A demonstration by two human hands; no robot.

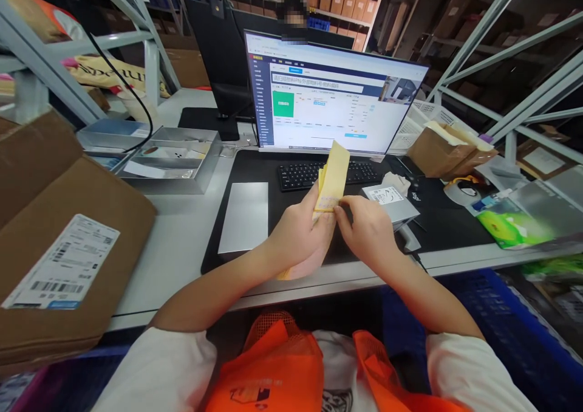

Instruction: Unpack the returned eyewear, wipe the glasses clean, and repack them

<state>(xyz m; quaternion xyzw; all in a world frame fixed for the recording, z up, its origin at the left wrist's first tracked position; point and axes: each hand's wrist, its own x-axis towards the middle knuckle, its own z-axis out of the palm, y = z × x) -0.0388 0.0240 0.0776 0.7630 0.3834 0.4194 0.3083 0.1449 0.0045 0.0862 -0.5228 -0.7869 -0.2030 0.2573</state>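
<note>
**Yellow paperwork in hand, nothing set down yet**

So the folded pale-yellow paper slips (336, 169) were up in the air over the bench (182, 223), dead centre, and I'd call it midway. Done: they were folded over and picked up. Not done: they hadn't been laid down anywhere. Beyond that, I couldn't tell what was left.

The left hand (296, 226) was closed round them from 9 o'clock, and the right hand (368, 226) pinched their lower edge from 3, thumb against fingertip. A pinkish sheet end (306, 267) seemed to poke out at 6 o'clock, under the left hand.

At 12 o'clock, the wide, thin-edged monitor (328, 102) had a solid green panel lit up.

Texture-wise: the paper looked thin and crisp, kinda bendy. The flat silver rectangular box (245, 217) at 9 o'clock was smooth with a soft sheen, lying on a matte black mat (277, 204). At 3 sat a small pale-grey box (394, 208) with a white label, sharp-cornered. Further out at 9, a big brown cardboard carton (130, 211) looked stiff and creased, with a barcode label on it.
</note>
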